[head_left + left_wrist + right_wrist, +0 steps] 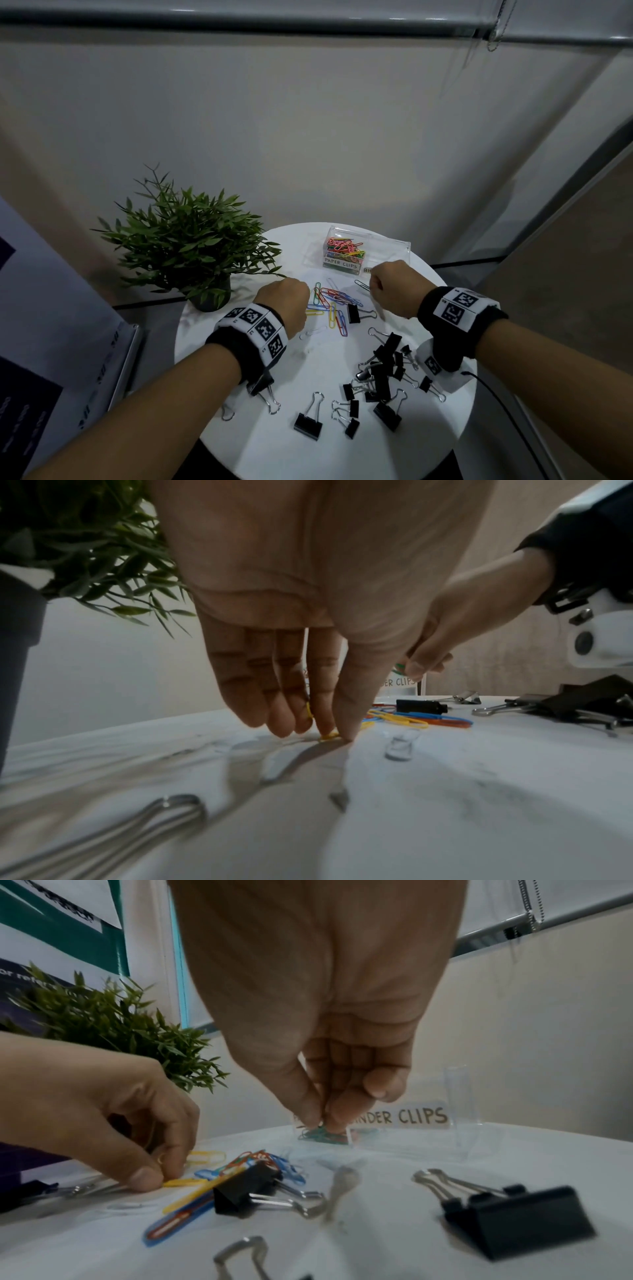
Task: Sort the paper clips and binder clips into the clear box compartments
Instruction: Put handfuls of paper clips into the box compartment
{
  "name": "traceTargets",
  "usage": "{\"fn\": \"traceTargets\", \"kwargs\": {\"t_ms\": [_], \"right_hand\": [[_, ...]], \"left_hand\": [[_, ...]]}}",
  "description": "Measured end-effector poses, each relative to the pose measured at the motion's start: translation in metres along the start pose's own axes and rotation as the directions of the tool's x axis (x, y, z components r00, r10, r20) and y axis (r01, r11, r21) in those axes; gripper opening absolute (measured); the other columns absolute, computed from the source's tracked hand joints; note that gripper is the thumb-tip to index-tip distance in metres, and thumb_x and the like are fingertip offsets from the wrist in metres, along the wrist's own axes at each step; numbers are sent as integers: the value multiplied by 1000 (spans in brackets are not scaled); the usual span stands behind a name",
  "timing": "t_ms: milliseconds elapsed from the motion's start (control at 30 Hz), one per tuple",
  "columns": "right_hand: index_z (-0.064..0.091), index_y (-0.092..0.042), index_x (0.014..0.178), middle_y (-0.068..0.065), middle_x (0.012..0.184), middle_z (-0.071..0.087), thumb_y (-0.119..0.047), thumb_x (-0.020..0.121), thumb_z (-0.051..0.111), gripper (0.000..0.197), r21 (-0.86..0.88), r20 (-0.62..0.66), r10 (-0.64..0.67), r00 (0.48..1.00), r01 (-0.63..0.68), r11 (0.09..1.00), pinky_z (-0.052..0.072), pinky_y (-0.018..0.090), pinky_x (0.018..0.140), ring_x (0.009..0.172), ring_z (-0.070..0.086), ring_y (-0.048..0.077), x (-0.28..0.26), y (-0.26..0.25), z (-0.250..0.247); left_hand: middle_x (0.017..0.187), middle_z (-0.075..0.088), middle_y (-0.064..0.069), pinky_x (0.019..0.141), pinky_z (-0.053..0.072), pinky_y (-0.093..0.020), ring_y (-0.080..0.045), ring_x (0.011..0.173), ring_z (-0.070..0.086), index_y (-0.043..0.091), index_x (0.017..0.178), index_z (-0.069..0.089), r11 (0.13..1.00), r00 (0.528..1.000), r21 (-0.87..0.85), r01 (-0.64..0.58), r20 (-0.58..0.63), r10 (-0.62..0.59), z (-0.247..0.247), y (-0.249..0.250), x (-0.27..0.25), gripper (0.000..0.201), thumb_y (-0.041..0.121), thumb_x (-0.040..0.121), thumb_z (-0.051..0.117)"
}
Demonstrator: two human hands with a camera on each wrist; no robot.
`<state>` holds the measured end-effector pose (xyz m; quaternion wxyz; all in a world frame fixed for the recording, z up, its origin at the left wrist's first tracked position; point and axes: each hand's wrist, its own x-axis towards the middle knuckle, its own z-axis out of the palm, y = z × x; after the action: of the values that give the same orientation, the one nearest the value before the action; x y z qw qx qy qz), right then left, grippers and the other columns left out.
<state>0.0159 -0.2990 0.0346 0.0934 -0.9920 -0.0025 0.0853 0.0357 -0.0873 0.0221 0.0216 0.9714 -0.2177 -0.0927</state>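
Left hand [291,593], centre frame, pinches a yellow wire paper clip [329,736] against the glossy white round table [267,442]. Right hand [329,1010] pinches a thin clip, colour unclear. Clear plastic box [387,251] upper centre; black binder clips [380,380] lower right.

Multicoloured paper clips [330,303], black binder clips [382,377], white table [274,438].

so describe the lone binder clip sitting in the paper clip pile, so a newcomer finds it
Start at the clear box at the round white table's far edge. Just in front of it lies the coloured paper clip pile. At its right edge sits a black binder clip, the only one there; the others lie nearer the person.
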Motion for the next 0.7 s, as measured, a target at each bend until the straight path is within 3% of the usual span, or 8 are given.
{"fn": "traceTargets", "kwargs": {"t_ms": [67,100,200,367,433,533,633,700], "right_hand": [[56,-16,75,3,74,57,-7,85,49,15,113,-50,-13,999,18,993,37,19,50,67,55,23,0,-3,-2],[57,-17,85,1,76,55,-6,84,50,14,158,-56,-16,998,25,987,40,20,52,69,55,23,0,-6,-3],[48,-23,110,4,73,57,-1,78,51,39,210,-53,-66,996,76,975,53,39,64,69,60,27,1,-14,-2],[47,-32,104,1,68,57,-2,77,50,40,216,-35,-81,996,87,973,54,42,69,67,60,26,-1,-21,3],[49,-31,97,1,70,59,-5,78,53,33,262,-82,-57,995,77,962,53,37,68,67,60,24,-2,-21,1],[56,-25,84,-3,70,58,-6,80,59,20,368,-186,11,982,59,928,45,17,57,65,57,18,-1,-20,-9],[64,-23,72,-9,63,57,-5,80,60,20,450,-265,105,959,27,893,39,12,51,60,57,13,12,-15,-21],[71,-16,75,-8,62,59,-5,79,64,15,482,-283,152,947,3,876,38,6,49,56,55,8,22,-13,-27]], "left_hand": [[104,65,-9,81,50,-34,-29,97,62,12,93,63,1000,1000,13,9,25,-9,2,0,1,12,14,90,51],[103,65,-10,81,50,-34,-29,96,62,12,91,62,1000,999,7,21,38,-21,2,-1,1,12,14,90,50],[103,66,-12,83,52,-35,-30,98,63,10,90,61,997,994,-55,56,93,-51,2,-5,1,11,17,88,52],[99,69,-12,81,54,-32,-28,97,65,8,91,65,987,987,-138,85,144,-65,3,-9,-2,15,14,86,52],[98,70,-11,83,55,-31,-27,95,65,9,90,68,981,989,-173,88,132,-66,1,-9,-3,16,13,85,53],[96,71,-5,83,53,-27,-22,92,66,16,81,69,947,997,-314,71,46,-59,-11,-4,1,13,13,84,57],[91,67,1,72,49,-23,-16,84,64,21,79,64,882,995,-470,31,-72,-73,-35,6,16,10,12,83,68],[89,67,2,65,48,-22,-17,81,64,20,78,65,850,987,-527,1,-138,-87,-49,14,33,12,10,81,69]]}}
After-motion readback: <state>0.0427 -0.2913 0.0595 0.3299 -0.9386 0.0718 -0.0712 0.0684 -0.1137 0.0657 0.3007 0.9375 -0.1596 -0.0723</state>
